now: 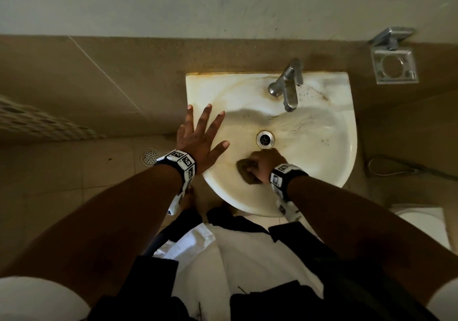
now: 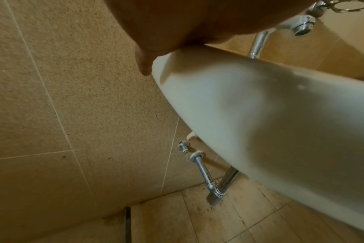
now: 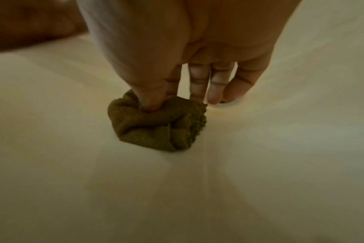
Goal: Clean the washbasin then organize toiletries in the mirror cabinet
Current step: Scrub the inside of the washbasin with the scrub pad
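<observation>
A stained white washbasin [image 1: 329, 122] hangs on the tan tiled wall, with a round drain [image 1: 264, 139] at its middle. My right hand [image 1: 264, 163] grips a bunched olive-brown cloth [image 1: 244, 170] and presses it on the near inner wall of the bowl, just below the drain. In the right wrist view the thumb and fingers [image 3: 198, 82] pinch the crumpled cloth [image 3: 156, 125] against the basin [image 3: 280, 148]. My left hand [image 1: 200, 137] lies flat with spread fingers on the basin's left rim. The left wrist view shows its palm [image 2: 177, 24] on the basin's edge [image 2: 249, 106].
A chrome tap [image 1: 287, 85] stands at the back of the basin. A metal soap and tumbler holder [image 1: 394, 65] is fixed to the wall at the right. Chrome waste pipes [image 2: 206, 174] run under the basin. A floor drain [image 1: 150, 156] lies at the left, a white fixture [image 1: 421, 224] at the right.
</observation>
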A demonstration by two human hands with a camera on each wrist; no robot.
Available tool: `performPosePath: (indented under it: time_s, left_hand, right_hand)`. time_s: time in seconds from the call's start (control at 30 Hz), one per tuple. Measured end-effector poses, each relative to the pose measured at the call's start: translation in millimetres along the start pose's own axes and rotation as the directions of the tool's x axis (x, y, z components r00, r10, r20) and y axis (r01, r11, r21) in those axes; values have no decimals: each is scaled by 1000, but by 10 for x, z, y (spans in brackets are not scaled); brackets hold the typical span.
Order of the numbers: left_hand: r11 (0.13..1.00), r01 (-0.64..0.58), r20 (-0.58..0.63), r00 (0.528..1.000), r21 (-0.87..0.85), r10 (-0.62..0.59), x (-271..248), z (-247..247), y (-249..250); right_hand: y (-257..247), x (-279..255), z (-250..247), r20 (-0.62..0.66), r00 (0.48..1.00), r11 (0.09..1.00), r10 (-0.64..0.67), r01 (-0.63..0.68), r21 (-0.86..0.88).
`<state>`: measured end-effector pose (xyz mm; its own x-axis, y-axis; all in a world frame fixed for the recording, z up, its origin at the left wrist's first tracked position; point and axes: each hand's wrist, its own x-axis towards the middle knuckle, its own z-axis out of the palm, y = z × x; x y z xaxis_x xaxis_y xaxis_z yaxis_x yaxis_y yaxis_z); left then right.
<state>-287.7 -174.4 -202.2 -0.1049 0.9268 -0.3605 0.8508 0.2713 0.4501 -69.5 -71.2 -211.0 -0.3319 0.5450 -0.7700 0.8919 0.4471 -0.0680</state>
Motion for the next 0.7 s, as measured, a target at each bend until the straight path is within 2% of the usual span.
performPosePath:
  time_s: [0.07, 0.13, 0.2, 0.27, 0.33, 0.37, 0.4, 0.47, 0.53, 0.57, 0.6, 0.7]
  left_hand:
    - [1000, -2, 0, 1000, -8, 2, -7, -9, -3]
    - [1000, -1, 2, 1000, -9, 1, -7, -19, -7]
    - [1000, -12, 19, 1000, -22, 12, -6, -17, -13]
    - [999, -23, 42, 999, -41, 25, -2, -29, -23]
    - [995, -31, 56, 998, -94, 36, 3, -49, -53]
    - [988, -39, 56, 997, -151, 48, 0, -57, -75]
    - [973, -50, 41, 997, -224, 61, -15, -74, -102]
    - [922, -69, -40, 997, -382, 58, -41, -109, -158]
    - [856, -77, -133, 991, -511, 9, -68, -155, -209]
    - [834, -72, -159, 987, -548, -19, -68, -185, -234]
    - [822, -63, -168, 985, -565, -40, -61, -209, -245]
    - [830, -57, -178, 983, -555, -51, -27, -270, -268]
  right_hand:
    - [145, 10, -10, 6, 996, 996, 87, -87, -38]
    - [15, -18, -18, 14, 996, 996, 84, -84, 25]
    - [-307, -93, -31, 33, 999, 991, -21, 17, 129]
    - [-625, -198, -24, -1, 992, 967, -130, 127, 220]
    - [-742, -278, -34, -23, 986, 933, -167, 165, 319]
    - [-690, -265, -11, -19, 985, 937, -174, 171, 303]
    - [-594, -241, 5, 10, 988, 956, -154, 147, 253]
    - [-289, -140, 58, 64, 998, 989, 8, -17, 144]
    - [-113, -97, 30, 83, 987, 987, 137, -143, 69]
    - [-133, -46, -3, 91, 985, 986, 148, -154, 58]
    - [-221, -13, -80, 92, 987, 986, 130, -138, 91]
    - [-856, 175, -271, 11, 996, 913, 85, -82, 400]
